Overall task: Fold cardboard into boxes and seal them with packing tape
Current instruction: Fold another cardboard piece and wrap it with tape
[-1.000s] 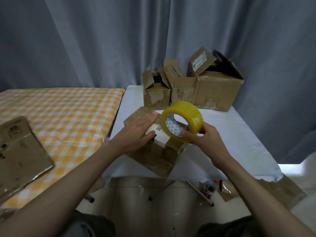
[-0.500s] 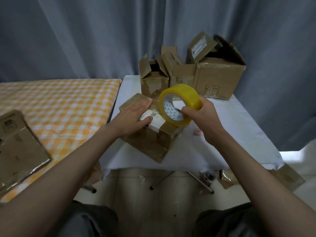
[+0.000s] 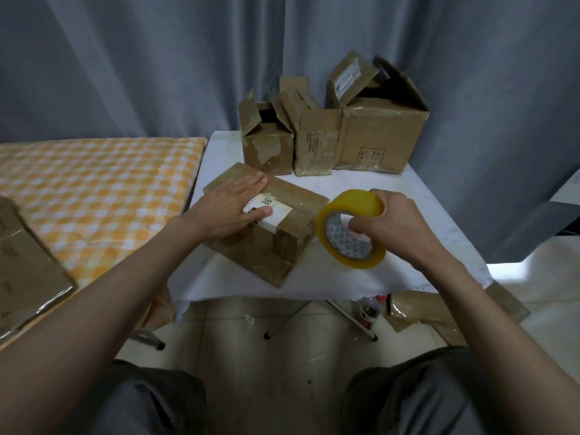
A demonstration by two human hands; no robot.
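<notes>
The box (image 3: 266, 221) lay closed on the table (image 3: 392, 189), near its front edge; the left hand (image 3: 230, 205) pressed flat on the lid, fingers straight; the right hand (image 3: 395, 224) gripped the tape roll (image 3: 351, 227) just beside the box, fingers curled through its core; folding appeared complete, sealing underway or unfinished; three open boxes (image 3: 314, 142) behind remained unsealed.
</notes>
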